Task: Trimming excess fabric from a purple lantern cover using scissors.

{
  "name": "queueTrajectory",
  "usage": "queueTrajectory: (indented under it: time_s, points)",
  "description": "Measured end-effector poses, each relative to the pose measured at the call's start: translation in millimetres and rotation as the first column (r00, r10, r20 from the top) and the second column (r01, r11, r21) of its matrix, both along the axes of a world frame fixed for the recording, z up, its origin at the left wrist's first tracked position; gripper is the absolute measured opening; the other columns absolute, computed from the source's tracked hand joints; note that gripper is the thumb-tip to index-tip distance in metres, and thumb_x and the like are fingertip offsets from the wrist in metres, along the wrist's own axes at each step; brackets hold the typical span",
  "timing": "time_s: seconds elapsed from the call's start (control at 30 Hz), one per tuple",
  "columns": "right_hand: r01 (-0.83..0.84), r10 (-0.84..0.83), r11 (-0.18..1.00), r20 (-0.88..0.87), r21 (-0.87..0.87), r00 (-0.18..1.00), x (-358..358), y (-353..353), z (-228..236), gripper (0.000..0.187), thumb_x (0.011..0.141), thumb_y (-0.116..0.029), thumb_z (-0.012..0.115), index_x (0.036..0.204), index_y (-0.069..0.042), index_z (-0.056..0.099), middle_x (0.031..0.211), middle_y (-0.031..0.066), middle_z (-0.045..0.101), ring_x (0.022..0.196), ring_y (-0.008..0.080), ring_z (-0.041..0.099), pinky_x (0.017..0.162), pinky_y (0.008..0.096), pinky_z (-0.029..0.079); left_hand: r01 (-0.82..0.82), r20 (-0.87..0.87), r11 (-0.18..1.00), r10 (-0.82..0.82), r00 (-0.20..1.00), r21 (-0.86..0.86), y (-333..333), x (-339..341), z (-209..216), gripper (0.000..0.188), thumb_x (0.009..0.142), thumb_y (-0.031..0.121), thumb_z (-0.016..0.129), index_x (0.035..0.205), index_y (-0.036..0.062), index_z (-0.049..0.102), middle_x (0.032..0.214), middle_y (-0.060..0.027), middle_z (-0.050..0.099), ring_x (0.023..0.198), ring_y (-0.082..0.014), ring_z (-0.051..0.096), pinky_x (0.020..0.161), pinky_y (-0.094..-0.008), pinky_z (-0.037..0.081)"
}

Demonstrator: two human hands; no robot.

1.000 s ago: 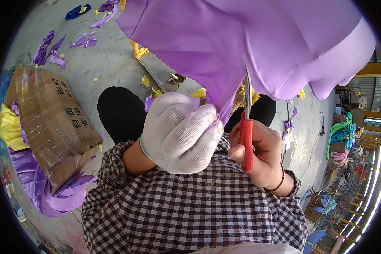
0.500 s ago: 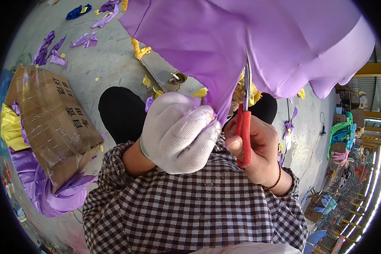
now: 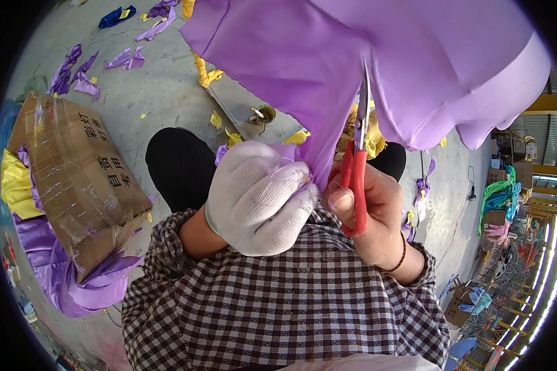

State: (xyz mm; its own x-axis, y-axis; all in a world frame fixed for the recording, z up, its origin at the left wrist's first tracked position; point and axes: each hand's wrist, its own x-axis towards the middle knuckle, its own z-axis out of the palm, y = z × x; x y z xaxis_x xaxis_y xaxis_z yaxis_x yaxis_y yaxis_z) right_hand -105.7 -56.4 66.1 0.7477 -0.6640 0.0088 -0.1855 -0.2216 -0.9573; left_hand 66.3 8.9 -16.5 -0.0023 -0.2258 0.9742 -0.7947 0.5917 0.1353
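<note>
My left hand (image 3: 260, 201), in a white knitted glove, is closed on a gathered edge of purple satin fabric (image 3: 427, 68). The cloth spreads upward and to the right from the fist. My bare right hand (image 3: 371, 210) grips red-handled scissors (image 3: 358, 191), thumb and fingers around the handles. Their metal blades point away from me and lie close together against the fabric, where a cut edge runs up to the tips. Behind the scissors a crumpled yellow piece (image 3: 375, 139) partly shows. The fabric pinched inside the glove is mostly hidden.
A taped cardboard box (image 3: 90, 161) stands at the left, with yellow cloth (image 3: 18, 185) and purple cloth (image 3: 43, 266) beside it. Purple scraps (image 3: 125, 59) and yellow bits lie on the concrete floor. A metal rod (image 3: 226, 111) with a yellow-wrapped end lies ahead. Shelving and lights line the right.
The scissors have drawn slightly lower and toward me, and their blades look a little more closed. My left hand and the fabric have hardly moved.
</note>
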Motion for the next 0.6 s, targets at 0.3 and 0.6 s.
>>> queueTrajectory:
  time_s: [0.3, 0.6]
  points:
    - [0.023, -0.025, 0.993, 0.01, 0.117, 1.0, 9.0, 3.2, 2.0, 0.034, 0.096, -0.029, 0.074, 0.088, 0.003, 0.063, 0.073, -0.0005, 0.053, 0.062, 0.0058, 0.045, 0.055, 0.0243, 0.037, -0.016, -0.059, 0.998, 0.013, 0.998, -0.061, 0.2, -2.5, -10.9, 0.03, 0.069, 0.01, 0.076, 0.095, 0.0025, 0.066, 0.097, -0.0162, 0.068, 0.07, -0.0242, 0.063, 0.059, -0.0373, 0.05]
    - [0.045, -0.049, 0.983, 0.018, 0.176, 0.999, 12.2, 2.6, 0.9, 0.033, 0.097, -0.029, 0.073, 0.088, 0.002, 0.063, 0.072, -0.0015, 0.054, 0.064, 0.0052, 0.045, 0.057, 0.0244, 0.038, 0.126, -0.06, 0.982, -0.118, 0.991, 0.143, 14.1, 0.5, -20.4, 0.03, 0.069, 0.011, 0.076, 0.096, 0.0031, 0.066, 0.094, -0.0155, 0.069, 0.07, -0.0254, 0.062, 0.062, -0.0381, 0.051]
